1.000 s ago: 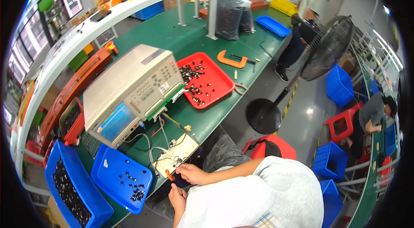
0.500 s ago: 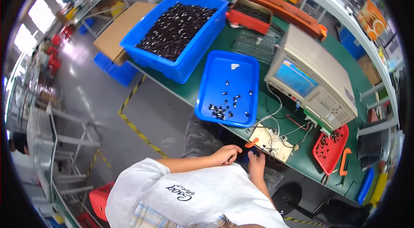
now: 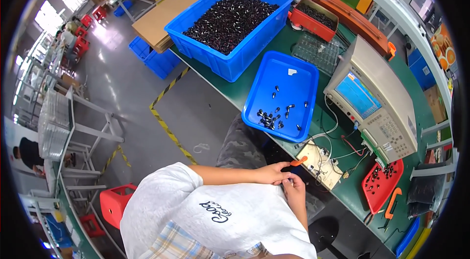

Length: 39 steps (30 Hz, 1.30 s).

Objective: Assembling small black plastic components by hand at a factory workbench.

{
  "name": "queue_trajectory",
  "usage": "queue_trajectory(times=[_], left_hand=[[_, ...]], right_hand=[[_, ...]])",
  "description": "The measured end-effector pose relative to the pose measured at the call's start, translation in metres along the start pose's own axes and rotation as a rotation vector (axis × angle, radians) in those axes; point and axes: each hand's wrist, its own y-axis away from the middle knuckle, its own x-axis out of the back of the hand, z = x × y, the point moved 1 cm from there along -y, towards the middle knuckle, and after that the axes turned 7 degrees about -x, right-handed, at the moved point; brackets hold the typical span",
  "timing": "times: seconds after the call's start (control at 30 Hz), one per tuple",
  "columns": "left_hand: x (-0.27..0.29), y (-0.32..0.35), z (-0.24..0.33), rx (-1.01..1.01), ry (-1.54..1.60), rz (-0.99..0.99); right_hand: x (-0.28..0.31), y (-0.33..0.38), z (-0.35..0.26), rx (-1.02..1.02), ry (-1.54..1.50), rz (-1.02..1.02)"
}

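My left hand is in front of my shirt at the bench's near edge. Its fingers are bent together, with the forefinger reaching close to an orange lever on a cream wired board; whether they touch I cannot tell. Just below, my right hand has its fingers pinched up against the left one. Anything held between the fingers is too small to make out. Beyond the hands, a blue tray holds several small black cylindrical parts and a white scrap. Wires run from the board to a beige bench meter with a lit screen.
A large blue bin full of similar black parts stands at the back left, beside cardboard. A red tray with parts and an orange clamp lie at right. Behind stands a red box.
My hands have come together, the left moving right toward the orange lever; before, they were apart. The whole view has shifted, so the bench things appear further right.
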Motion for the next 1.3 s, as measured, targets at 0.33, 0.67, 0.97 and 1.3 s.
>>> queue_trajectory(times=[0.33,0.67,0.97,1.3], left_hand=[[0.006,0.01,-0.004,0.001,0.038,0.101],[0.0,0.011,0.021,0.119,0.026,0.088],[-0.005,0.017,0.016,0.056,0.024,0.092],[-0.007,0.018,0.017,-0.098,-0.158,0.04]], right_hand=[[-0.012,0.011,-0.02,0.404,0.512,0.299],[-0.008,0.019,-0.031,0.107,-0.18,-0.073],[0.007,0.028,-0.038,-0.117,-0.225,-0.193],[0.011,0.023,-0.037,-0.231,-0.182,-0.343]])
